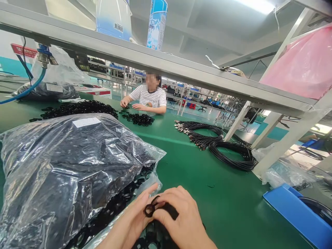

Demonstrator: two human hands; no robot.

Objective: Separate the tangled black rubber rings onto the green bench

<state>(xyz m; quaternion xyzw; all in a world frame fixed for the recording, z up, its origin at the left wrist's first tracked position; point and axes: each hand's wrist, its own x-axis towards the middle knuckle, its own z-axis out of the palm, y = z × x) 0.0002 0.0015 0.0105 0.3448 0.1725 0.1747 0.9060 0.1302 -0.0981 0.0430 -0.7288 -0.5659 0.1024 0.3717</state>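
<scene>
My left hand (137, 209) is at the lower middle, its visible fingers stretched out and its palm turned toward the right hand. Against that palm sits a small black ring (149, 210), with part of another dark loop beside it. My right hand (180, 211) curls over from the right, pinching the black ring between thumb and fingers. More black rings (150, 238) lie loose beneath both hands. Close on the left, a large clear plastic bag (85, 155) full of black parts lies with its mouth toward my hands, and rings spill along its edge.
Across the green table (181, 173), a person in a striped shirt (149, 98) handles small rings near a pile (140, 119). A bigger black heap (80, 109) lies behind the bag. Coiled black cables (230, 155) and a blue bin (298, 214) are right. A metal shelf beam (166, 64) crosses overhead.
</scene>
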